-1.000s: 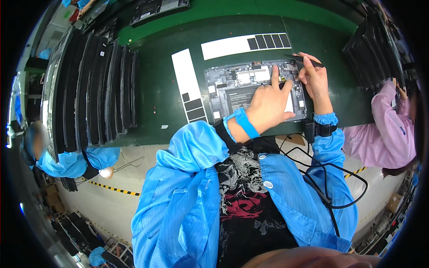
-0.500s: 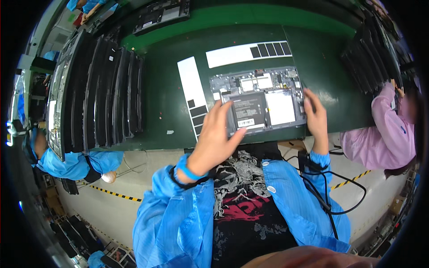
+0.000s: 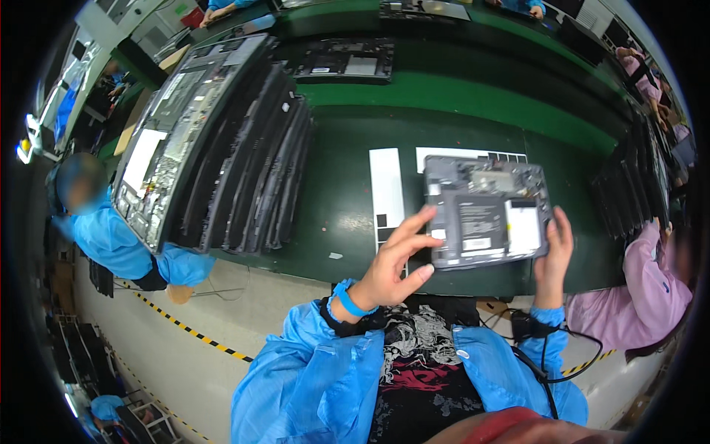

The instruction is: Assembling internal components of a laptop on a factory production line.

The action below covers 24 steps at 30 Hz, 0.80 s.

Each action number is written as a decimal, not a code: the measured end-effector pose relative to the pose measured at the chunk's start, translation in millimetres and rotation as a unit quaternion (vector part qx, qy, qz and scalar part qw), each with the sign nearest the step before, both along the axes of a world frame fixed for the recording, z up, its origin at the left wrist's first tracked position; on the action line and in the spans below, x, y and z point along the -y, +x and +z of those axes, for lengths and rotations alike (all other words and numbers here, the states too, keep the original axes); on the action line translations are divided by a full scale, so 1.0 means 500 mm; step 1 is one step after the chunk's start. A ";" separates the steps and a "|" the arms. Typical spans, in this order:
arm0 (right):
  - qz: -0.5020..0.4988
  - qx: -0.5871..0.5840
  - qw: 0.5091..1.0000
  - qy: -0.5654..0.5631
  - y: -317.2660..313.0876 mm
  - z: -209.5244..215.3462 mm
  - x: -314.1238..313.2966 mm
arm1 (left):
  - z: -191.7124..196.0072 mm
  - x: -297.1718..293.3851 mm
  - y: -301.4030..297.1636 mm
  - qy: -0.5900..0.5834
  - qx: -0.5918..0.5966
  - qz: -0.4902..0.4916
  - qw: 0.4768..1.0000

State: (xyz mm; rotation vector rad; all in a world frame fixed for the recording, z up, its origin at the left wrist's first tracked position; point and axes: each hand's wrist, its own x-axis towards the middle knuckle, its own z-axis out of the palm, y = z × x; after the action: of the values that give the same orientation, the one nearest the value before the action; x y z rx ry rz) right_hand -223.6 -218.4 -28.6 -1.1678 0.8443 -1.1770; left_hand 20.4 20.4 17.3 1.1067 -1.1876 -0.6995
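Observation:
An opened tablet-like electronic device, with a bare circuit board along its far side, a black battery and a white rectangular part, appears raised off the green table and is blurred by motion. My right hand grips its right edge near the lower corner, thumb over the rim. On the other side my left hand has its fingers apart, the fingertips right beside the left edge; whether they touch cannot be made out. Two white strips with black squares, one upright and one crosswise, lie beyond and left of the device.
A row of similar opened devices stands on edge at the left, another dark stack at the right. One more device lies at the far side. A person in pink sits at the right, one in blue at the left.
The device has come up off the table and away from the strips, with my right hand now gripping its edge. My left fingers have opened wider. The whole view has shifted.

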 end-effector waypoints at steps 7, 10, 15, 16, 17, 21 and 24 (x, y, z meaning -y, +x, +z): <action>0.014 0.067 0.995 -0.070 0.213 0.082 0.368 | -0.075 -0.076 0.102 0.171 0.368 0.193 0.893; 0.028 0.008 0.997 -0.072 0.315 0.030 0.554 | -0.112 -0.108 0.102 0.198 0.395 0.237 0.865; -0.131 -0.234 0.950 -0.159 0.392 -0.107 0.761 | -0.121 -0.104 0.104 0.203 0.423 0.241 0.849; -0.201 -0.410 0.859 -0.232 0.415 -0.089 0.745 | -0.121 -0.105 0.102 0.201 0.421 0.242 0.851; -0.191 -0.405 0.863 -0.235 0.461 -0.077 0.728 | -0.119 -0.106 0.105 0.198 0.420 0.245 0.851; 0.001 -0.544 0.639 -0.544 0.683 0.015 0.559 | -0.117 -0.099 0.113 0.192 0.390 0.254 0.864; 0.174 -0.334 0.855 -0.358 0.891 0.030 0.246 | -0.122 -0.110 0.113 0.202 0.397 0.276 0.852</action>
State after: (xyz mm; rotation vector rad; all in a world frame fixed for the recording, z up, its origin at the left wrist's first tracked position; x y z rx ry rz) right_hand 221.9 -341.5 -13.6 -2.3299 0.6409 -0.7758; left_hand 77.1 75.5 -43.9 2.1146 -1.3105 0.0036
